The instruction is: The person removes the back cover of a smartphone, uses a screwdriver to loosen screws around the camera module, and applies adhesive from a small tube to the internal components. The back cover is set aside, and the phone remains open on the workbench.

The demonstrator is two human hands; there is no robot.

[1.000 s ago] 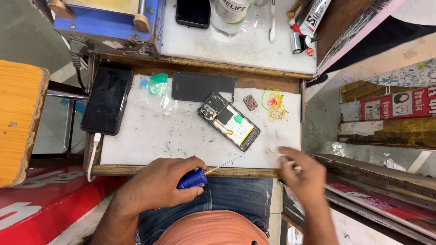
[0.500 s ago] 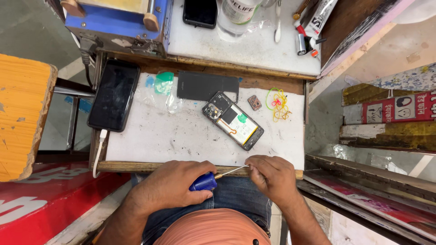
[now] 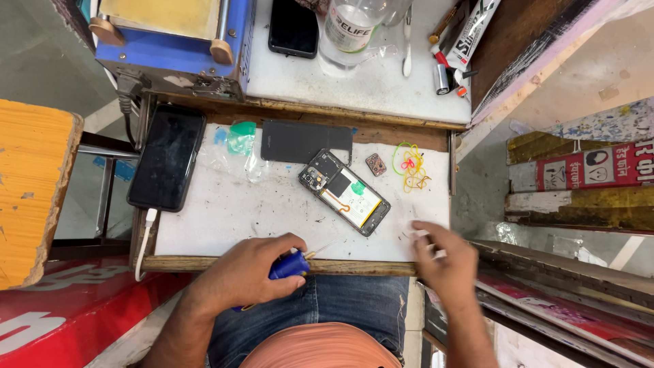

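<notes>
L hand grip closed round blue-handled screwdriver at front edge of white surface. R hand blurred at right edge; I can't tell its grip. Opened phone lies mid-surface, apart from both.

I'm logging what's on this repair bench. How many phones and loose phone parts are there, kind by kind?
Closed dark phones: 2, one on a white cable, one on the upper shelf
Opened phone with its insides showing: 1
Detached back cover: 1
Small camera piece: 1
Total: 5
</notes>
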